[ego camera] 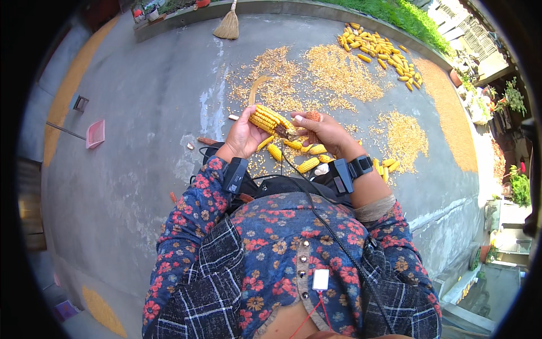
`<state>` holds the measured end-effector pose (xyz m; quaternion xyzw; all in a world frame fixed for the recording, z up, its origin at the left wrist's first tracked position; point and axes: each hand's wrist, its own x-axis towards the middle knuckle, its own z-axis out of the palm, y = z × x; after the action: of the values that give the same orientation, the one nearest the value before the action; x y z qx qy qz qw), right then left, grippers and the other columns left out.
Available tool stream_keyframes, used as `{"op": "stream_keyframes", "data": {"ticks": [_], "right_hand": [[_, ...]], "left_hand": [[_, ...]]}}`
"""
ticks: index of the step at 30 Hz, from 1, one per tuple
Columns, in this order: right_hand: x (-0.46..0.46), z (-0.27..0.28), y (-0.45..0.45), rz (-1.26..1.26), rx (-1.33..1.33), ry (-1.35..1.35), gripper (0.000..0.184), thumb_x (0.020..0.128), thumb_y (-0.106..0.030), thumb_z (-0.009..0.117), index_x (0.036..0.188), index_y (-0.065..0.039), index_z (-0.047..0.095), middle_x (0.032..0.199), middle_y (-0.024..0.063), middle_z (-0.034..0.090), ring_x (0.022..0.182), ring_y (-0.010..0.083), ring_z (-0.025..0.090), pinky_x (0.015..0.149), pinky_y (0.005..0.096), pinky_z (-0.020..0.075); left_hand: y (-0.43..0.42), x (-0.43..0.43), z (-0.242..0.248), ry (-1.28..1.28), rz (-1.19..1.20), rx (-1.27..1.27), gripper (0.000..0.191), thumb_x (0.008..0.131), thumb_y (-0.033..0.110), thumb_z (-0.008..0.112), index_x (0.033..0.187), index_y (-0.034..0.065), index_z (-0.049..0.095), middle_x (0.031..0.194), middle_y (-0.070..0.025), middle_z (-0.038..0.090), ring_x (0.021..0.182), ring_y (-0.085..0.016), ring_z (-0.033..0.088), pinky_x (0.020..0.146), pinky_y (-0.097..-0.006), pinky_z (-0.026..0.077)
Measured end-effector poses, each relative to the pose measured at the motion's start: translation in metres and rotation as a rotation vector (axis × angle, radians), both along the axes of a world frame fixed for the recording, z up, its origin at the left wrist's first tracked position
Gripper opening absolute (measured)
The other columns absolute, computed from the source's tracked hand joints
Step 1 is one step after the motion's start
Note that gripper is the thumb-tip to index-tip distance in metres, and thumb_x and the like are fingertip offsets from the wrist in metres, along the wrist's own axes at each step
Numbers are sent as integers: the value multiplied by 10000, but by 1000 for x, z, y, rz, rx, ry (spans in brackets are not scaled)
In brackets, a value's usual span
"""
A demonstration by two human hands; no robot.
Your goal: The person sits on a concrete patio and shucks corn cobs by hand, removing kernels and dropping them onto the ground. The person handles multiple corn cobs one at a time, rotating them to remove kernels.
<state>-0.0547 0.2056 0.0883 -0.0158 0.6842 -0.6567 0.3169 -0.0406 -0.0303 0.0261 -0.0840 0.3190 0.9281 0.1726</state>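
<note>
A yellow corn cob [267, 119] lies in my left hand [244, 137], gripped near its husk end; part of its far end shows dark, uneven kernels. A strip of dry husk [254, 90] sticks up beyond the left hand. My right hand [325, 132] is closed around a reddish, bare corncob [313, 120] and is close to the dark end of the yellow cob. Whether it touches that end is not plain. Below both hands, several yellow cobs [308, 165] lie among loose kernels by my lap. Each wrist wears a dark strapped device.
Loose kernels [343, 74] are spread in patches on the concrete floor [127, 106]. A heap of cobs [381, 51] lies at the upper right. A straw broom [228, 26] rests by the low kerb. At left are a pink dustpan [95, 134] and a small stool [80, 103]. Black cables cross my lap.
</note>
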Motion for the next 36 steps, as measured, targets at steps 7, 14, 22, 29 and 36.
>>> {"op": "stream_keyframes", "data": {"ticks": [7, 14, 22, 29, 36], "right_hand": [[22, -21, -12, 49, 20, -112, 351, 981, -317, 663, 1178, -27, 638, 969, 46, 707, 736, 108, 705, 479, 195, 462], [30, -34, -13, 123, 73, -57, 471, 949, -271, 713, 1347, -81, 549, 930, -4, 668, 675, 64, 612, 496, 183, 422], [36, -29, -12, 191, -33, -160, 513, 956, -244, 692, 1411, -98, 505, 904, -16, 634, 652, 38, 571, 472, 181, 405], [44, -27, -20, 78, 115, 133, 561, 924, -175, 732, 1415, -14, 515, 1126, 35, 680, 960, 83, 620, 847, 247, 497], [42, -38, -19, -40, 79, 59, 497, 934, -194, 723, 1370, -26, 554, 937, 12, 676, 717, 61, 590, 619, 221, 480]], "left_hand": [[10, 3, -19, 43, 29, 69, 290, 1040, 238, 450, 1279, 76, 487, 1213, -129, 602, 1176, -274, 603, 1050, -468, 495], [9, 4, -32, 7, 83, -136, 396, 1102, 299, 325, 1243, 5, 551, 1224, -138, 628, 1200, -300, 601, 1052, -451, 497], [3, -2, -22, 84, 16, 2, 478, 1108, 349, 299, 1307, -9, 545, 1348, -146, 588, 1258, -279, 564, 1090, -438, 464], [3, -3, -14, 43, 16, -56, 478, 1104, 369, 314, 1389, 34, 500, 1377, -140, 585, 1265, -294, 566, 1096, -457, 459], [-2, -13, -15, 30, 63, -161, 516, 1101, 431, 270, 1406, 91, 508, 1336, -135, 607, 1261, -306, 570, 1046, -443, 500]]}}
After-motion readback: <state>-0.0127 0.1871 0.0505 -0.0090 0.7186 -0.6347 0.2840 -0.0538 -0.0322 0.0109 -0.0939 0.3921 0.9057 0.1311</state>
